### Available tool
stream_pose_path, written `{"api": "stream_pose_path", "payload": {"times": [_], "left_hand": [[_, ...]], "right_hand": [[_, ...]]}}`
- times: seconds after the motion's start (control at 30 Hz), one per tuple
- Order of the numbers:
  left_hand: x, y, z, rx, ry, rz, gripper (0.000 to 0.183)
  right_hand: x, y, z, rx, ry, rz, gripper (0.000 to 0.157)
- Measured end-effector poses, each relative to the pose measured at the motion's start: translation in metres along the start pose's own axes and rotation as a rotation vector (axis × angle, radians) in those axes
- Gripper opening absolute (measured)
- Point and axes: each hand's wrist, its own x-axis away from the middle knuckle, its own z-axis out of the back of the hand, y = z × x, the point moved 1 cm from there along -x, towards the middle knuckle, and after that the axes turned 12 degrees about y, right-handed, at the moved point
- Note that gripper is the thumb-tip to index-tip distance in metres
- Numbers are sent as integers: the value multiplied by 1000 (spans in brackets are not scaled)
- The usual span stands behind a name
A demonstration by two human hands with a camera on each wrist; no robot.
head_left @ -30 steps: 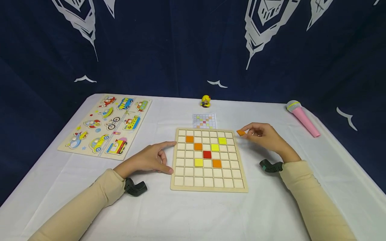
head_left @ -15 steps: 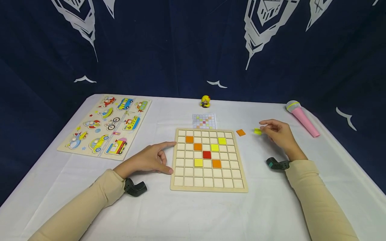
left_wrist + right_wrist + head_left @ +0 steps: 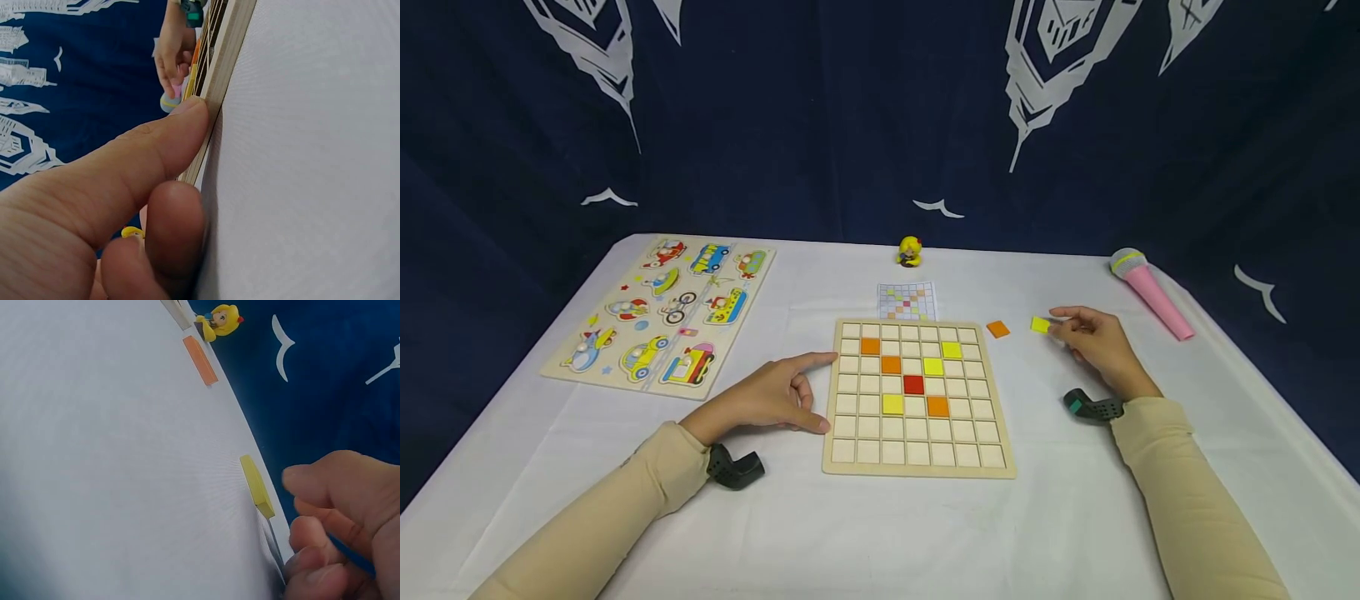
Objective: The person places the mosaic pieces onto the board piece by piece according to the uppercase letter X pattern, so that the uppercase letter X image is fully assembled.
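Note:
A wooden grid board [image 3: 919, 477] lies mid-table, with several orange and yellow tiles and one red tile [image 3: 913, 384] in its cells. My left hand [image 3: 767, 396] touches the board's left edge with thumb and index finger spread apart. The left wrist view has the thumb [image 3: 156, 140] against the board's side. Right of the board, an orange tile [image 3: 997, 329] and a yellow tile [image 3: 1039, 324] lie on the white cloth. My right hand [image 3: 1097, 346] is beside the yellow tile; in the right wrist view a gap separates its fingertips from the yellow tile [image 3: 255, 484].
Behind the board lies a printed grid card [image 3: 907, 301], with a small yellow-haired figurine [image 3: 909, 252] farther back. A vehicle puzzle board [image 3: 662, 317] occupies the left side. At the back right rests a pink toy microphone [image 3: 1157, 300].
The orange tile, earlier pinched in my right hand, now lies on the cloth. That hand moved right to the yellow tile, and its fingers have come off it. My left hand stays put.

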Motion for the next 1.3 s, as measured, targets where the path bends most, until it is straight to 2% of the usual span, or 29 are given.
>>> {"api": "stream_pose_path", "payload": {"times": [0.3, 0.63, 0.77, 0.97, 1.3], "left_hand": [[-1, 0, 0, -4, 0, 6, 105], [-1, -1, 1, -5, 5, -1, 105], [-1, -1, 0, -4, 4, -1, 105], [-1, -2, 0, -4, 6, -1, 104], [0, -1, 1, 0, 2, -15, 104]], "right_hand": [[-1, -4, -3, 144, -26, -48, 51], [-2, -6, -6, 259, 22, -39, 41], [-1, -7, -7, 263, 32, -34, 40], [0, -14, -9, 229, 16, 19, 38], [10, -40, -19, 171, -3, 180, 32]]}}
